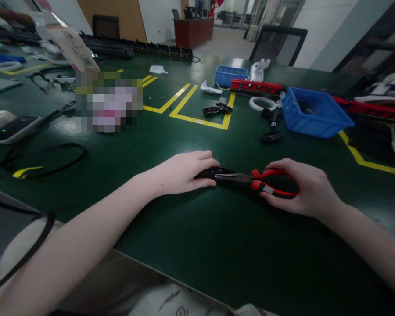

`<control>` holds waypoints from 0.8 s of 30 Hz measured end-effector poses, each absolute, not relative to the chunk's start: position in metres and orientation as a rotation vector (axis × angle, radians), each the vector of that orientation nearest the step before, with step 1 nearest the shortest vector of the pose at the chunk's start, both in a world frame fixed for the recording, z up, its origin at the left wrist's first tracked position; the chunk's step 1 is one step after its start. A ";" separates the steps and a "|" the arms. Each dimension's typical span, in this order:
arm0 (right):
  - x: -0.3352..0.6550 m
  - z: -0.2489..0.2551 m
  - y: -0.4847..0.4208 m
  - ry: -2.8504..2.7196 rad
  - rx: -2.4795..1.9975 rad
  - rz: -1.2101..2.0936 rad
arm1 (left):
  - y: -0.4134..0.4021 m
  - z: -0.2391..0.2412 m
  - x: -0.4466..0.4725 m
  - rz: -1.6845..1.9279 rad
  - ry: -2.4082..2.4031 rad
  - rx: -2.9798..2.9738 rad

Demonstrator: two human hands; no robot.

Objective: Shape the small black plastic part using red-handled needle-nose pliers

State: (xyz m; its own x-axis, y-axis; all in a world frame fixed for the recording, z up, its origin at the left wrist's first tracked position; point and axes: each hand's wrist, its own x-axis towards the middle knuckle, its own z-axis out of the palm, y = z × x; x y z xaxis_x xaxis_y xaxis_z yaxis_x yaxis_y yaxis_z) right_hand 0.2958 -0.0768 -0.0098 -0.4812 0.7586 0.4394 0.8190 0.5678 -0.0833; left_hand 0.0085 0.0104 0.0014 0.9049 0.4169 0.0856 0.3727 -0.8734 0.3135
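My right hand point(303, 186) is wrapped round the red handles of long-nose pliers point(255, 179), whose jaws point left. A small black part point(206, 174) sits between the fingers and thumb of my left hand point(192, 171), just above the green tabletop point(197, 237). The tips of the pliers meet the right end of this black part; whether they grip it cannot be made out. Much of the part is hidden by my left fingers. Beyond my hands, several black parts point(217, 109) lie inside a yellow tape outline point(200, 121).
To the right stands a blue bin point(316, 114) with dark pieces in it, near a roll of white tape point(262, 103) and more black parts point(271, 137). Farther back are a smaller blue bin point(231, 75) and a red strip point(256, 86). Black cables point(82, 153) curl at the left.
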 end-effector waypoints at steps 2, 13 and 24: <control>0.300 -0.011 -0.076 -2.390 -1.282 -0.194 | 0.010 0.002 0.009 0.205 0.588 2.764; 0.295 -0.007 -0.075 -2.466 -1.255 -0.246 | 0.006 0.000 0.013 0.175 0.594 2.840; 0.304 -0.016 -0.064 -2.471 -1.214 -0.179 | 0.006 -0.006 0.012 0.270 0.605 2.752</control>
State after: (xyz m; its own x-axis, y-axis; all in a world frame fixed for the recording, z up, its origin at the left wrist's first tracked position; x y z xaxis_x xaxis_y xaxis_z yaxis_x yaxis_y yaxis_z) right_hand 0.3036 -0.0645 -0.0158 -0.5548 0.7353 0.3893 0.7838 0.6188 -0.0519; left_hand 0.0120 0.0061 -0.0064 0.8932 0.4345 0.1158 0.3762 -0.8631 0.3369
